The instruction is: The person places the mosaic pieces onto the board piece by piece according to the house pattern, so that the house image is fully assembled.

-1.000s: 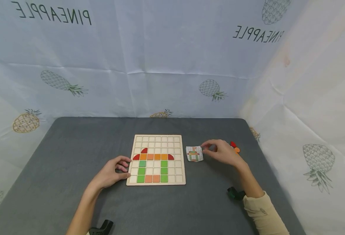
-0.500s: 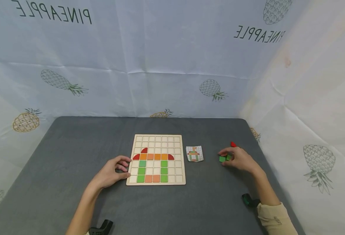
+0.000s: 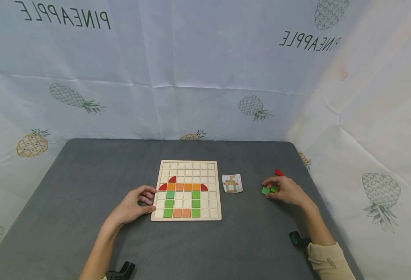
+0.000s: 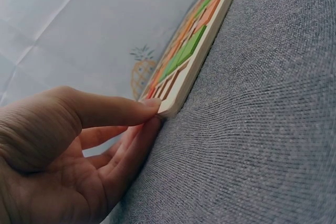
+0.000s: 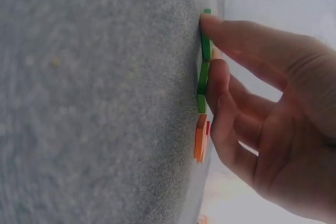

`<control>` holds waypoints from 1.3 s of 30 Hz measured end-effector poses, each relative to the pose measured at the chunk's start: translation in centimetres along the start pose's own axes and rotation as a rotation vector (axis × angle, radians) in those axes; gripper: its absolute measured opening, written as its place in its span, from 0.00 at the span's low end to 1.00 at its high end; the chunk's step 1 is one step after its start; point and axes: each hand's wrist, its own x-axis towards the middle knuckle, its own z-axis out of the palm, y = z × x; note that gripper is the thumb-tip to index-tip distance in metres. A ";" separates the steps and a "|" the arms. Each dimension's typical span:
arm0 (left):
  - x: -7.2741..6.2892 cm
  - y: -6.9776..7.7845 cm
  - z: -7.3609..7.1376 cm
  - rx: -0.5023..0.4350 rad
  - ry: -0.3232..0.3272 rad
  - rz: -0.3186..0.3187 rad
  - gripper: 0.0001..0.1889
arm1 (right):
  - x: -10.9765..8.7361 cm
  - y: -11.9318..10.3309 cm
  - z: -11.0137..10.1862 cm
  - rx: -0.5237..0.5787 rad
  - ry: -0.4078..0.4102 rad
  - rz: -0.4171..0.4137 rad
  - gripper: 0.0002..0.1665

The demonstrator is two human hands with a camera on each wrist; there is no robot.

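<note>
A wooden grid board holds green, orange, salmon and dark red tiles in its squares. At its left edge, my left hand pinches the front corner; the left wrist view shows the thumb on top of the rim and the fingers along the side. Off to the right, my right hand has its thumb and forefinger about a green square tile, low at the tabletop. A second green tile lies right beside it, under the curled fingers. An orange piece sits further along, partly hidden in the head view.
Between board and right hand lies a small printed card with a gridded coloured pattern. A red piece rests just beyond the right hand. The grey table ends at a pineapple-print curtain behind and on the right.
My right hand has moved right from beside the card to the green tiles, then only slightly in the last half second. The left hand and board stay put.
</note>
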 end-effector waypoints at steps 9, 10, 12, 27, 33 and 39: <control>0.0 0.0 -0.1 -0.001 0.003 0.027 0.29 | 0.4 0.0 -0.1 0.084 0.011 -0.072 0.20; 0.0 -0.1 -0.1 -0.001 0.002 0.029 0.29 | 0.5 -0.1 -0.1 0.096 0.012 -0.082 0.20; 0.0 -0.1 -0.1 0.002 0.002 0.032 0.29 | 0.7 -0.3 -0.1 0.119 0.015 -0.097 0.19; 0.0 -0.1 -0.1 0.005 0.009 0.037 0.29 | 4.7 -5.7 0.1 0.149 -0.007 -0.197 0.20; -0.1 -0.1 -0.1 0.000 0.007 0.041 0.29 | 7.4 -9.3 1.1 0.131 -0.024 -0.252 0.20; -0.1 -0.2 -0.1 0.004 0.004 0.041 0.29 | 10.2 -12.5 3.1 0.090 -0.072 -0.303 0.21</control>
